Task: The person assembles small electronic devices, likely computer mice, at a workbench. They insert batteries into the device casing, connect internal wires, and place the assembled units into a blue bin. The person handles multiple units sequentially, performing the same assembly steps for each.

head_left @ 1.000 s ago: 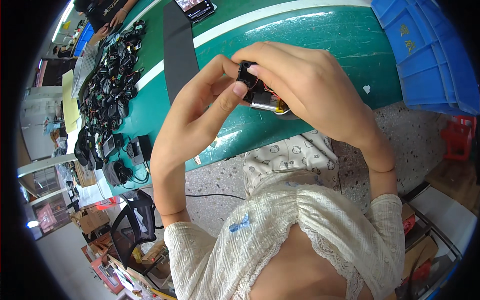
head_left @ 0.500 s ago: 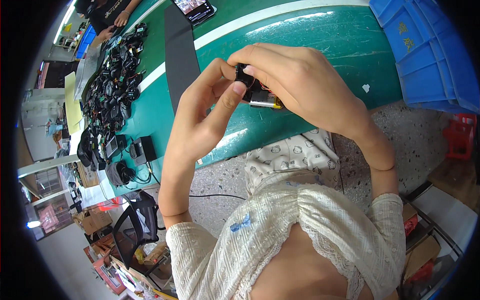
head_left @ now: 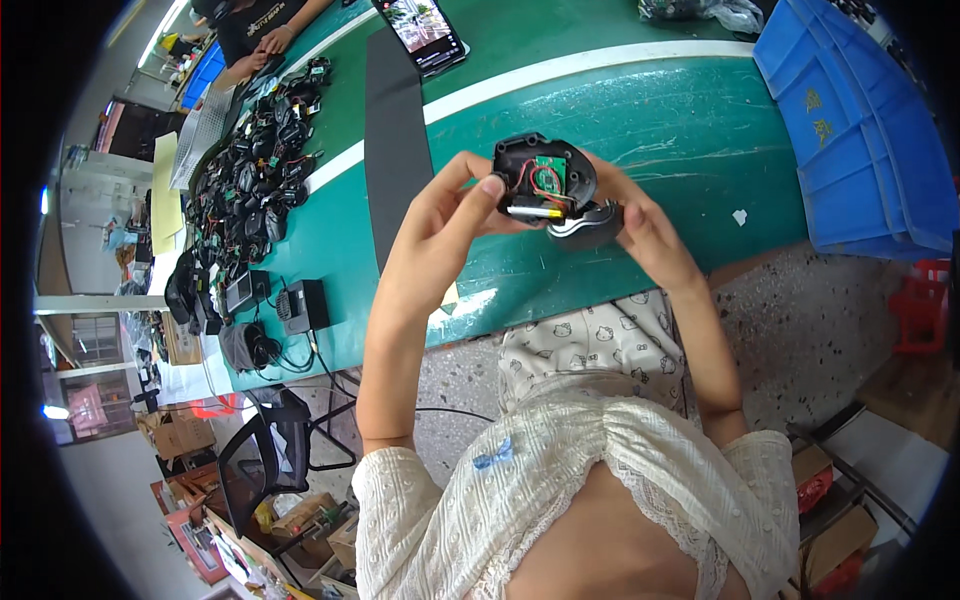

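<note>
Left hand [head_left: 445, 225] and right hand [head_left: 640, 225] both grasp opened black casing [head_left: 545, 185], held above green table [head_left: 640, 110] edge. Circuit board [head_left: 548, 176] and red wires [head_left: 524, 176] exposed. Risks: fingertip pressure may snag wires; loosened grip may drop casing onto floor.

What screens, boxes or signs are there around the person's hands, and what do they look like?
Phone: flat on the green table, far side, lit screen with a colourful picture.
Blue plastic crate: right end of the table, yellow mark on its side.
Cardboard boxes: on the floor at lower left, brown.
Red-and-white package: on the floor at lower right.
Small black device with a screen: left table edge, dark.
</note>
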Available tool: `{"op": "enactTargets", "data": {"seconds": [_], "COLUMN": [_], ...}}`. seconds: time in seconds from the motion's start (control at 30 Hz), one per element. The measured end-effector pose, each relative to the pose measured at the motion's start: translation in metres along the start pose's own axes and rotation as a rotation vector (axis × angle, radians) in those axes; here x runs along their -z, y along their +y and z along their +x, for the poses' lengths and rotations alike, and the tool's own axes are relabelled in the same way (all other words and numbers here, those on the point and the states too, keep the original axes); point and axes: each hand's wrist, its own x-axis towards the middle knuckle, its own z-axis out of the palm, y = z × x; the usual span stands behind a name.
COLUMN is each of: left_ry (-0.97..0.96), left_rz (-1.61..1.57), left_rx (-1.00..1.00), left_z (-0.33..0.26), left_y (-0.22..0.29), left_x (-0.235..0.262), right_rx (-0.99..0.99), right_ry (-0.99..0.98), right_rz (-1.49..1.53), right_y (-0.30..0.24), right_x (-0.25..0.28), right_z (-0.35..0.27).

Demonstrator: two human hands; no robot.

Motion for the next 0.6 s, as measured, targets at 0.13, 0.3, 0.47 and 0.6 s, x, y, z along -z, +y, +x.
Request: {"op": "enactTargets", "data": {"seconds": [0.13, 0.3, 0.47, 0.6], "left_ry": [0.102, 0.252, 0.323, 0.31], "left_rz": [-0.169, 0.046, 0.099, -0.035], "left_rx": [0.014, -0.201, -0.346, -0.178], "left_z": [0.001, 0.004, 0.007, 0.004], "left_y": [-0.01, -0.016, -0.028, -0.018], "left_x": [-0.01, -0.023, -0.036, -0.041], "right_rx": [-0.163, -0.266, -0.227, -0.184], "right_ry": [-0.032, 0.215, 0.296, 0.302], "right_rz": [0.225, 0.234, 0.234, 0.303], "right_y": [-0.002, -0.019, -0.032, -0.033], "right_x": [-0.011, -0.008, -0.018, -0.02], "right_z": [-0.01, -0.008, -0.008, -0.006]}}
